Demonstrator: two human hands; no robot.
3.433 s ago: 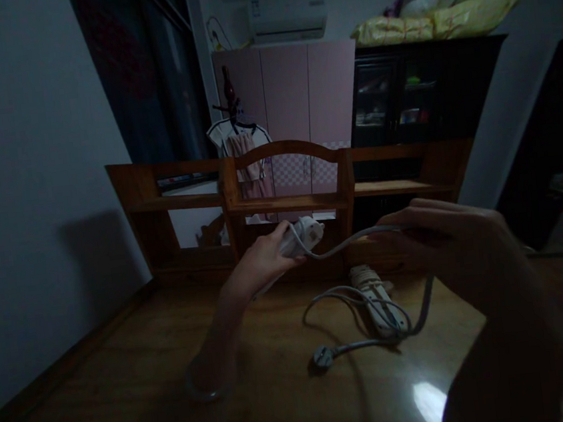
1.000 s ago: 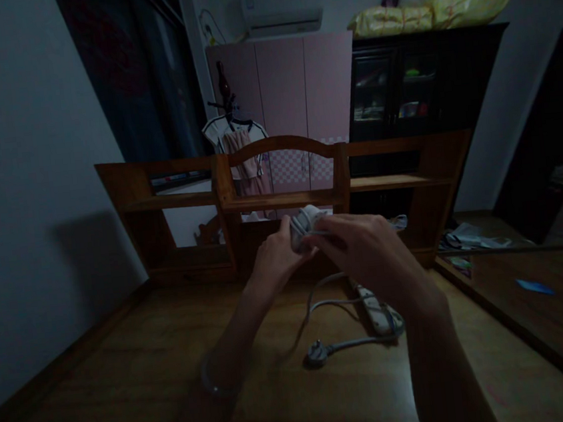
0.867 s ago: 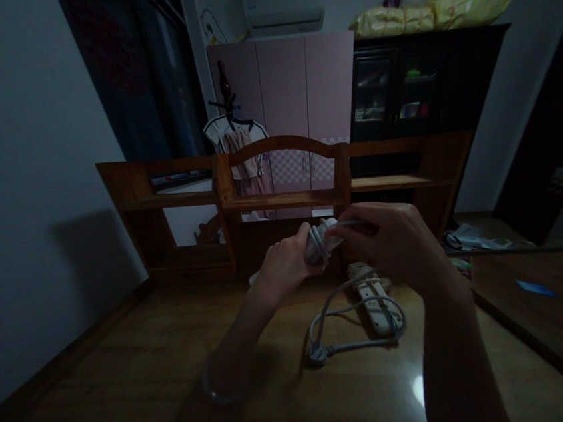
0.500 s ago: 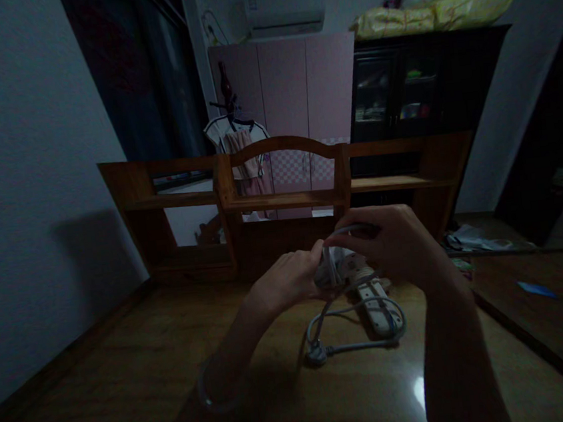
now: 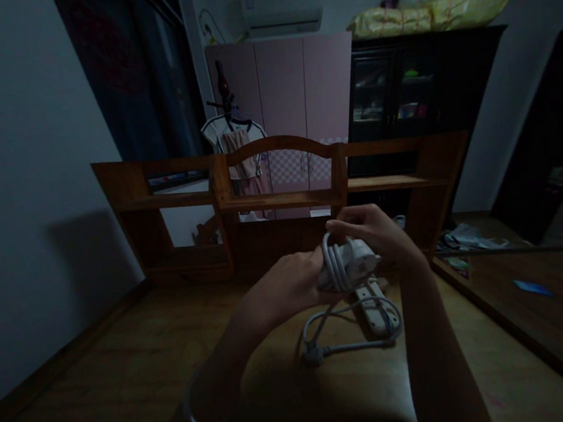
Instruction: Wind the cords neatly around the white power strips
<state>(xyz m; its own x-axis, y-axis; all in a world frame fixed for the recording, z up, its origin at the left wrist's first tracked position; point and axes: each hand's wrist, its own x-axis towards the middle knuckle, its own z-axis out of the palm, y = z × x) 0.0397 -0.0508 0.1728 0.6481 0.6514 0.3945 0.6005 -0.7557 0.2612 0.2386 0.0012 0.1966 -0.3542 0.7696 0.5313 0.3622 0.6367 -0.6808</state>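
Observation:
My left hand [image 5: 289, 281] is closed around a white power strip [image 5: 362, 259], holding it above the wooden surface. Several turns of grey cord [image 5: 336, 269] are wound round the strip beside my left thumb. At the strip's far upper side, my right hand [image 5: 377, 233] pinches the cord with thumb and fingertips; its other fingers are partly hidden. Below lies a second white power strip [image 5: 375, 315], with a looped thin cable [image 5: 302, 333] around it. The plug [image 5: 314, 355] rests at the loop's left end.
A wooden shelf unit [image 5: 280, 201] stands along the far edge of the wooden surface [image 5: 176, 356]. To the right, a raised wooden edge [image 5: 504, 322] runs forward, with a blue packet [image 5: 532, 287] beyond it. A wall [image 5: 33, 197] closes the left side.
My right hand has moved from the near right side to the far side of the held strip, carrying the cord around it. The held strip now shows more clearly; the second strip stays put.

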